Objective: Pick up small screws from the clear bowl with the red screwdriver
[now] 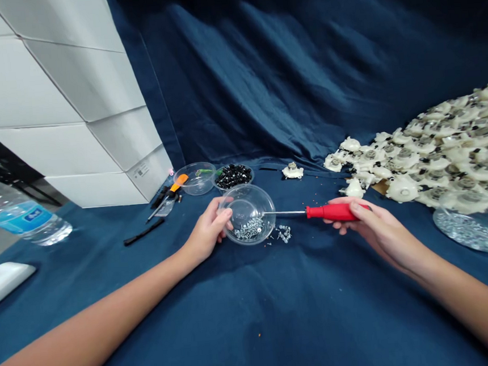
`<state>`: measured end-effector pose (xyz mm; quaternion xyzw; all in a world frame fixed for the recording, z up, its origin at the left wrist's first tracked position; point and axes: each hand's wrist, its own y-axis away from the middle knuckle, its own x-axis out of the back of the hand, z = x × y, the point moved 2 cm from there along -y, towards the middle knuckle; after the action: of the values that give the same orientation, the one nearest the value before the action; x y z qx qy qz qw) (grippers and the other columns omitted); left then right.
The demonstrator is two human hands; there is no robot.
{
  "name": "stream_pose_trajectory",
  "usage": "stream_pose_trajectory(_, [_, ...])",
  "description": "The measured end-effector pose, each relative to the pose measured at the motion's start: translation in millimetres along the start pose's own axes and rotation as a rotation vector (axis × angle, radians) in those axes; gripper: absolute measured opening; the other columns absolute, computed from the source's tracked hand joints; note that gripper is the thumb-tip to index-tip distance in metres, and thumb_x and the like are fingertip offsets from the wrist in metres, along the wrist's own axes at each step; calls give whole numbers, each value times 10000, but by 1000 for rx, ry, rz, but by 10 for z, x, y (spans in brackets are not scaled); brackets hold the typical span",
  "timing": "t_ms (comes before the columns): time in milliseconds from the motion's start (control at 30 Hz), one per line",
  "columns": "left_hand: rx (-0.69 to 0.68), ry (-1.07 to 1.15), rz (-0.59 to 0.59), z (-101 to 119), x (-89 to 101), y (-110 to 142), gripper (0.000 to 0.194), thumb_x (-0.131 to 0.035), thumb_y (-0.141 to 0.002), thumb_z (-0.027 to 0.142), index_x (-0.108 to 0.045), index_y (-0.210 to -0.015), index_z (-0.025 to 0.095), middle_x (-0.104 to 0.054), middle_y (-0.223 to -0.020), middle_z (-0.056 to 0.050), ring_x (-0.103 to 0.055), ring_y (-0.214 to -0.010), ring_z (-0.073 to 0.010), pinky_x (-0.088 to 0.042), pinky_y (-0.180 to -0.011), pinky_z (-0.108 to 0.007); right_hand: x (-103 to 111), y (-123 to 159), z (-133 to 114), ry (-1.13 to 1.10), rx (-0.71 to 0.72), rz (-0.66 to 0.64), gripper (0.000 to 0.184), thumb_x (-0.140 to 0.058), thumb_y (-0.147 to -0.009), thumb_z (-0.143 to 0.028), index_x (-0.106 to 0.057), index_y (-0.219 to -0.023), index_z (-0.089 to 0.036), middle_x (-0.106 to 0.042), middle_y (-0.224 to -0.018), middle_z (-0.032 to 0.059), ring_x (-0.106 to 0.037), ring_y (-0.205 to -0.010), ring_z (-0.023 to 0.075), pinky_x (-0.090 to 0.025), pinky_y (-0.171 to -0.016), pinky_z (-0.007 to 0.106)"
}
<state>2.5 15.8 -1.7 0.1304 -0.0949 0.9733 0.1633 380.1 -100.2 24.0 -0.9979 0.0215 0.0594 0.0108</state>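
Observation:
My left hand (212, 227) grips the left rim of a clear plastic bowl (245, 197), which is tilted toward me. Small silver screws (250, 228) lie in the lower part of the bowl. In my right hand (364, 218) is a screwdriver (332, 212) with a red handle; its metal shaft points left and the tip reaches over the bowl's right side. Whether the tip touches a screw cannot be made out. A few loose screws (284, 234) lie on the blue cloth just right of the bowl.
Behind the bowl stand a tub of black parts (234, 176) and a clear dish (192, 182). Cream plastic parts (446, 148) are heaped at right, beside a bag of screws (470, 231). White boxes (34, 82) and a water bottle (20, 217) stand left.

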Motion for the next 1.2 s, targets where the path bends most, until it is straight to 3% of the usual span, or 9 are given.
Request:
stream_pose_trajectory(133, [2,-19,-4,11,-2,1,631,-574,-1025,674,-574,-1463,221,-693,-811,-23,-608,-588,-165,-474,-471,-237,83,-50,-23,-25,19,44,370,-715,-1043,-528,-814,-1227,-223,-849,-1048,108,-714,-878,237,-578,-752,325])
stream_pose_trajectory(300, [-2,-10,6,28,-4,5,589,-585,-1030,641,-594,-1437,216,-694,-795,-22,-611,-585,-164,-474,-465,-228,68,-58,-25,11,19,-13,407,-684,-1057,-550,-800,-1268,-222,-845,-1108,119,-732,-941,265,-588,-802,362])
stream_pose_trajectory(567, [-4,-29,5,23,-6,9,599,-580,-1026,663,-590,-1432,222,-700,-805,-26,-613,-589,-166,-480,-465,-230,50,-30,-74,24,55,75,329,-730,-1004,-549,-834,-1161,-279,-839,-1005,90,-737,-904,315,-588,-779,421])
stream_pose_trajectory(800, [-10,3,28,32,-10,-9,624,-557,-1029,688,-601,-1398,186,-664,-765,-13,-599,-573,-152,-476,-443,-221,219,-127,-70,-30,85,178,297,-680,-972,-459,-836,-925,-211,-769,-836,77,-669,-700,243,-593,-698,388])
stream_pose_trajectory(1200, [-6,-15,11,-7,-4,-17,598,-512,-1056,671,-585,-1419,201,-653,-770,2,-598,-585,-153,-473,-446,-216,355,-198,25,78,54,245,205,-823,-897,-411,-831,-872,-207,-795,-817,71,-705,-668,245,-587,-615,353])
